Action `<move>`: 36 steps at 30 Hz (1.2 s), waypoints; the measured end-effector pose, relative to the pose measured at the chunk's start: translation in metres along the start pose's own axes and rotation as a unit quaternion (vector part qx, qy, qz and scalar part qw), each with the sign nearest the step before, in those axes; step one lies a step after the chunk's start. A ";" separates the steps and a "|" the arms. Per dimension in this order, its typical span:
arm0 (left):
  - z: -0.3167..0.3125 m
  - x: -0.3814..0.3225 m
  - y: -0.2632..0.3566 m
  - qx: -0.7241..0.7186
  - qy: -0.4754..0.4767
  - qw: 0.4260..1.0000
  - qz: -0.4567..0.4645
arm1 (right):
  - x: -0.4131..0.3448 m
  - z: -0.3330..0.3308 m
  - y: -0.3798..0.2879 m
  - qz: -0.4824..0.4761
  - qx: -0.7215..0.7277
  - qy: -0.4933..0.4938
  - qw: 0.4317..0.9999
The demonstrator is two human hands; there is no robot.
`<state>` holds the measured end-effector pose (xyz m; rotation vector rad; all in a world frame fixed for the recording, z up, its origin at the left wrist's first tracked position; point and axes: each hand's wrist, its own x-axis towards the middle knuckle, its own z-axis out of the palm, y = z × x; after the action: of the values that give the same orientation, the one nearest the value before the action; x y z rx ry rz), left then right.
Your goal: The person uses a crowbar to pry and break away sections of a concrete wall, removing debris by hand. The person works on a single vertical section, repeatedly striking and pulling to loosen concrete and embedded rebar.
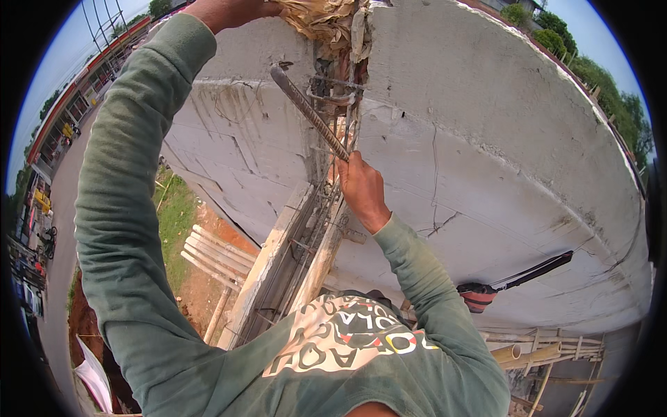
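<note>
My right hand (362, 190) grips the lower end of a ribbed steel bar (318, 120). The bar slants up to the left and ends in a bent tip beside the column gap. At the top edge, partly cut off, my left hand (226, 13) has its fingers at a wad of crumpled brown paper (320, 18). That paper is stuffed into the head of the gap between two wall sections. Below it, rusty reinforcing bars with stirrups (333, 96) run down the gap. Lower down, timber formwork boards (271, 266) flank the steel.
A grey block wall (443, 172) with a rendered top band curves away on the right. A red and black bag (477, 297) hangs there by its strap. Bamboo scaffolding (536, 354) stands at lower right, and bamboo poles (219, 253) lie at left. The road (65, 177) is far below.
</note>
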<state>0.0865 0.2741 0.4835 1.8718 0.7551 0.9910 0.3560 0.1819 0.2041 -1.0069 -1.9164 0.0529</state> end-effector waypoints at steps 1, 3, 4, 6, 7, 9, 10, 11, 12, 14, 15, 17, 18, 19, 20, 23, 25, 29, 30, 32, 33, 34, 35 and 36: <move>0.010 -0.012 0.007 0.115 0.029 0.993 -0.001 | -0.009 0.000 -0.007 0.006 0.016 -0.021 1.000; 0.022 -0.040 0.022 0.340 0.099 0.935 0.010 | -0.016 -0.005 -0.018 -0.110 0.071 0.056 0.990; 0.023 -0.055 0.030 0.408 0.139 0.902 0.019 | -0.020 -0.008 -0.024 -0.127 0.088 0.065 0.986; 0.021 -0.091 0.038 0.467 0.220 0.850 0.102 | -0.023 -0.015 -0.029 -0.245 0.152 0.096 0.953; 0.019 -0.106 0.036 0.482 0.280 0.819 0.136 | -0.020 -0.018 -0.027 -0.305 0.171 0.081 0.933; 0.026 -0.155 0.010 0.278 0.426 0.846 0.162 | -0.011 -0.018 -0.020 -0.216 0.123 0.054 0.967; 0.033 -0.181 -0.010 0.234 0.500 0.829 0.091 | -0.003 -0.017 -0.014 -0.115 0.059 0.008 0.992; 0.041 -0.212 -0.032 0.223 0.493 0.840 0.043 | 0.000 -0.015 -0.010 -0.010 -0.015 -0.016 1.000; 0.051 -0.247 -0.056 0.246 0.492 0.835 -0.004 | 0.003 -0.012 -0.007 -0.003 -0.018 -0.039 0.999; 0.072 -0.314 -0.109 0.236 0.498 0.832 -0.064 | 0.003 -0.008 -0.008 0.053 -0.046 -0.054 0.996; 0.082 -0.348 -0.134 0.202 0.486 0.842 -0.118 | -0.004 -0.008 -0.012 -0.017 -0.004 -0.005 1.000; 0.103 -0.406 -0.182 0.176 0.485 0.815 -0.262 | -0.011 -0.010 -0.021 -0.084 0.055 0.028 0.995; 0.115 -0.431 -0.204 0.187 0.490 0.794 -0.308 | -0.013 -0.014 -0.025 -0.140 0.058 0.037 0.988; 0.126 -0.453 -0.224 0.193 0.495 0.757 -0.380 | -0.013 -0.018 -0.029 -0.212 0.094 0.071 0.970; 0.137 -0.474 -0.241 0.199 0.491 0.760 -0.377 | -0.011 -0.022 -0.030 -0.266 0.116 0.082 0.954; 0.168 -0.522 -0.285 0.243 0.480 0.734 -0.413 | 0.010 -0.028 -0.025 -0.189 0.095 0.017 0.977; 0.184 -0.546 -0.304 0.274 0.455 0.720 -0.447 | 0.020 -0.026 -0.021 0.107 -0.032 -0.104 0.988; 0.193 -0.564 -0.323 0.248 0.391 0.766 -0.446 | 0.006 -0.016 -0.032 -0.001 0.008 -0.047 0.999; 0.192 -0.561 -0.325 0.242 0.391 0.767 -0.448 | 0.000 -0.015 -0.036 -0.085 0.036 0.008 0.996; 0.189 -0.553 -0.325 0.255 0.362 0.783 -0.437 | -0.005 -0.018 -0.038 -0.183 0.080 0.051 0.979; 0.190 -0.549 -0.323 0.230 0.339 0.801 -0.438 | -0.007 -0.020 -0.038 -0.230 0.086 0.027 0.969; 0.189 -0.544 -0.320 0.218 0.338 0.816 -0.415 | -0.003 -0.021 -0.034 -0.250 0.085 0.064 0.962; 0.192 -0.541 -0.315 0.178 0.312 0.838 -0.411 | 0.001 -0.023 -0.030 -0.261 0.070 0.061 0.961; 0.192 -0.537 -0.309 0.210 0.235 0.828 -0.463 | 0.007 -0.022 -0.026 -0.274 0.064 0.073 0.957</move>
<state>-0.0524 -0.0958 -0.0309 1.2632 2.0667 0.6370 0.3550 0.1615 0.2327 -0.3578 -1.9623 -0.2080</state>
